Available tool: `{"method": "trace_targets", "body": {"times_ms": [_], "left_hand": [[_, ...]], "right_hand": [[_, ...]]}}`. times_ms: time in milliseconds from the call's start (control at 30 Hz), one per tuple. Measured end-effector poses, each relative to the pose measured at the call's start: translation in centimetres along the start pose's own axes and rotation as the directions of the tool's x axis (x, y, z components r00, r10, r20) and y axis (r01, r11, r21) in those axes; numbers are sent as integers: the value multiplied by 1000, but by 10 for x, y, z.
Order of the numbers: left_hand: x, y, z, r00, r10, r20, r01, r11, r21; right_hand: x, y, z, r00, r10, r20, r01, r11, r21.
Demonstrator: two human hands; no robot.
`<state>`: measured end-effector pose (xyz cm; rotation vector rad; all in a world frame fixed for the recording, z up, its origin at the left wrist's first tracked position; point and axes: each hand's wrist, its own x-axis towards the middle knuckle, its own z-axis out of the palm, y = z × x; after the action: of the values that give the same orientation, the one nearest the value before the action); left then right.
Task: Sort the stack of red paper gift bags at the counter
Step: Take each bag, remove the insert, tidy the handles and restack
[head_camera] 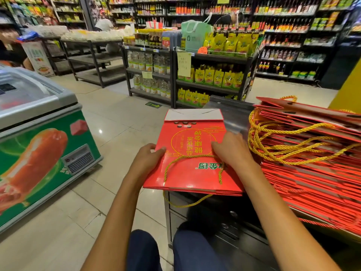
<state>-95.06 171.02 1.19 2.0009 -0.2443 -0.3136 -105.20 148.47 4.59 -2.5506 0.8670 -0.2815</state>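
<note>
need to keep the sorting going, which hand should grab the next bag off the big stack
Right, probably. The right hand rests on the held bag right beside the big stack; the left hand grips the bag's far edge, away from the stack.

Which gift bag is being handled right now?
Start at the big slanted stack of red bags on the right. Just left of it, one flat red bag lies alone under both hands, printed face up, white bottom flap pointing away.
</note>
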Motion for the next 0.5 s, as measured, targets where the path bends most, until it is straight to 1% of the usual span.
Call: {"method": "trace_targets", "body": {"times_ms": [167, 267, 400, 500], "left_hand": [[-12, -16, -11, 997, 60, -56, -67, 990, -121], [-18, -17, -25, 991, 83, -108, -100, 981, -168], [-22, -5, -55, 981, 100, -166, -136, 964, -227], [-29, 20, -79, 972, 124, -200, -170, 958, -229]], "right_hand": [[-10, -7, -5, 999, 14, -34, -9, 991, 132], [-15, -14, 0, 999, 32, -23, -27, 979, 200], [-26, -37, -4, 997, -75, 13, 66, 936, 346], [-33, -59, -17, 990, -141, -20, 138, 910, 392]]}}
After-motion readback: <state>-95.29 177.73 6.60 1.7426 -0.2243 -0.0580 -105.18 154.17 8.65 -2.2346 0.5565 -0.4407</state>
